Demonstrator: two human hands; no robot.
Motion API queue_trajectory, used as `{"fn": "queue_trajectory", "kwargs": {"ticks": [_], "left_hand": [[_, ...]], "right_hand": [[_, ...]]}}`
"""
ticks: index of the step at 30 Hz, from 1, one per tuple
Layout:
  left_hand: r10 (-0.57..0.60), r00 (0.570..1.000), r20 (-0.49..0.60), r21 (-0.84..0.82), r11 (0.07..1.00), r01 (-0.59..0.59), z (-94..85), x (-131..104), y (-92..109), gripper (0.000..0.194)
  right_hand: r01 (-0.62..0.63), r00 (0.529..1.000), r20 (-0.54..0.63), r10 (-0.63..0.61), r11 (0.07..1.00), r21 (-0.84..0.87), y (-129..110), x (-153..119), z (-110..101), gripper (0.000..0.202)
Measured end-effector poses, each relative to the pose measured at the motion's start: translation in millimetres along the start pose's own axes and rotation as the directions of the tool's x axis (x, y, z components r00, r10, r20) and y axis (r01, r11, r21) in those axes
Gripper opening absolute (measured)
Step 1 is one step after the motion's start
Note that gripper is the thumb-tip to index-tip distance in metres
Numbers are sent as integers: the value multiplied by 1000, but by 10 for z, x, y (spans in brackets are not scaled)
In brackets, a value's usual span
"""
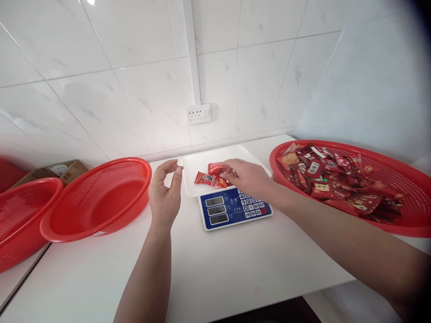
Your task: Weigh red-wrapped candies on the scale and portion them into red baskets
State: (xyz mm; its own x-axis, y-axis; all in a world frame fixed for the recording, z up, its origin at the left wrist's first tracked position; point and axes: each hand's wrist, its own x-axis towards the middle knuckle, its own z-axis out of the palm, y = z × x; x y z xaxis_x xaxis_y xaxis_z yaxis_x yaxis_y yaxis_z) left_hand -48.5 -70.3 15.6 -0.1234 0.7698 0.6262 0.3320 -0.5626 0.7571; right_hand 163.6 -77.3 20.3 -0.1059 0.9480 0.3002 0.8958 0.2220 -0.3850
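Note:
A digital scale [237, 208] with a blue panel stands on the white table, and its white tray [192, 163] carries several small red snack packets [204, 178]. My right hand [247, 177] is over the tray with its fingers closed on a red packet [217, 168]. At the tray's left edge, my left hand [166, 190] is raised with thumb and forefinger curved towards each other, a gap between them and nothing held. To the right, a red basket [336, 146] holds many red and dark red packets [323, 172].
A red basket [134, 211] with nothing in it stands left of the scale, and another [20, 242] is at the far left. Behind them lies a cardboard box [72, 172]. A socket [198, 114] is on the tiled wall behind the scale.

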Motion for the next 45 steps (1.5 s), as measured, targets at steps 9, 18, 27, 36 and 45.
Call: {"fn": "queue_trajectory", "kwargs": {"ticks": [9,18,27,36,45], "left_hand": [[65,998,-18,-32,997,-66,12,9,-22,21],[100,995,-6,13,995,-100,24,4,-49,21],[69,988,139,413,902,-121,-134,121,-137,32],[-394,889,232,941,324,-102,-716,8,-541,52],[-171,905,389,856,431,-286,-157,-96,-390,38]], "right_hand": [[-213,972,157,177,945,249,544,-1365,236,26],[-340,913,330,240,894,292,621,-1641,674,32],[-306,936,281,212,887,346,647,-1668,706,29],[-318,928,314,203,869,378,674,-1629,701,29],[-296,935,315,162,846,443,698,-1643,694,28]]}}
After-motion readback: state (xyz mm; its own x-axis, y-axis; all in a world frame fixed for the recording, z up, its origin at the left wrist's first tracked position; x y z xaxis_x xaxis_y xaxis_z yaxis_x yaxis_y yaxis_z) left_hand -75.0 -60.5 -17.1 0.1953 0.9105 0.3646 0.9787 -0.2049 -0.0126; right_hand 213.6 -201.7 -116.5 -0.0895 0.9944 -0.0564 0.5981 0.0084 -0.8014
